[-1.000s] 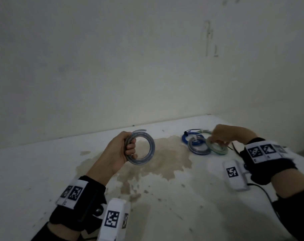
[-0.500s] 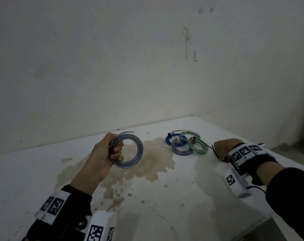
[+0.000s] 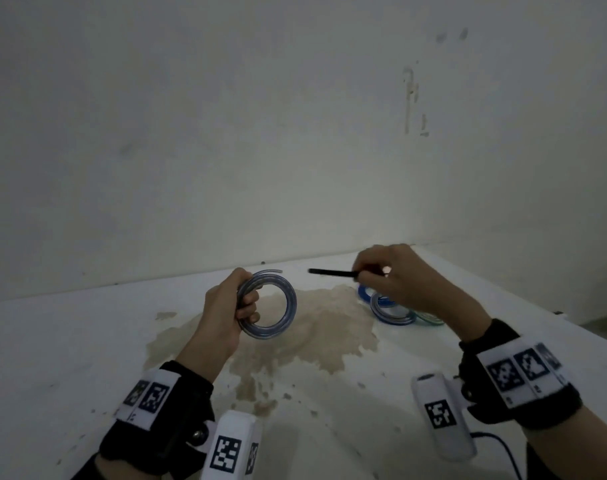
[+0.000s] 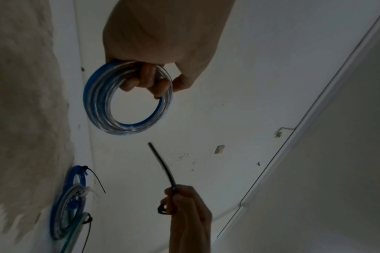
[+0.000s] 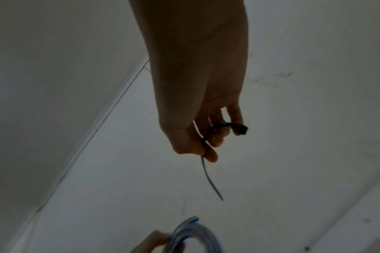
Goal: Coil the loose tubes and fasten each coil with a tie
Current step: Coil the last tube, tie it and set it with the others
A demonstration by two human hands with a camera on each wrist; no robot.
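My left hand (image 3: 231, 306) grips a coil of clear and blue tube (image 3: 284, 308) upright above the white table (image 3: 70, 341); the same coil (image 4: 102, 109) shows in the left wrist view with my fingers curled through it. My right hand (image 3: 392, 275) pinches a black cable tie (image 3: 333, 272) whose free tip points left toward the coil, a short gap away. In the right wrist view the tie (image 5: 208, 178) hangs from my fingers (image 5: 215, 142), its head by my little finger, with the coil (image 5: 195, 236) below.
Three tied coils lie behind my right hand: a blue one (image 4: 76, 174), a clear and blue one (image 3: 388, 311) and a greenish one (image 3: 430, 320). A brown stain (image 3: 312, 334) covers the table's middle. The wall (image 3: 295, 133) rises right behind, and the table's edge runs off to the right.
My right hand has lifted from the table beside the tied coils with a black tie and moved left toward the coil. My left hand still holds the coil up.
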